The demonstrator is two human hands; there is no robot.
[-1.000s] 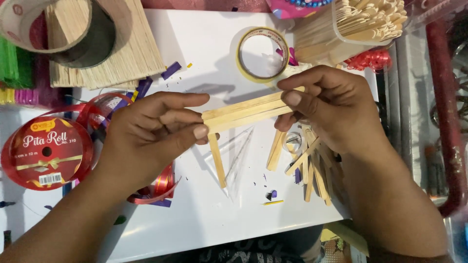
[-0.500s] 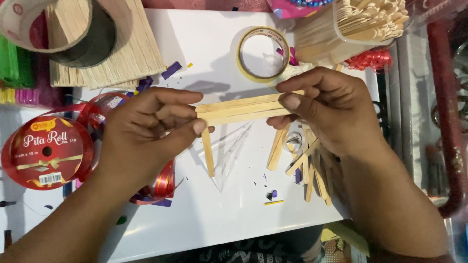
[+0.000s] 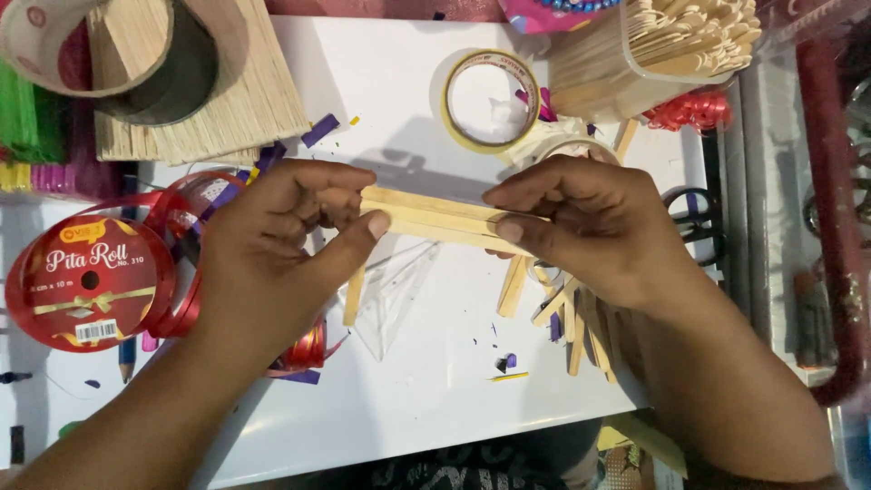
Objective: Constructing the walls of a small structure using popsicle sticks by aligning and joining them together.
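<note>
Both hands pinched a flat stack of sticks (image 3: 435,220) above the bench (image 3: 399,408) — left hand (image 3: 272,245) and right hand (image 3: 599,227) at opposite ends, fingers closed, apparently keeping edges aligned — tape (image 3: 491,100) nearby.

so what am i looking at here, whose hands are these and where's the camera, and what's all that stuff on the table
There is no machine: these are one person's two bare hands, filmed by a camera worn on the head and looking down. The left hand and right hand together pinch a flat bundle of wooden craft sticks, one hand at each end. One stick hangs down from the bundle near the left hand. On the white table lie a red ribbon spool, a tape roll, a mat of thin sticks, loose sticks and a tub of spare sticks.
</note>
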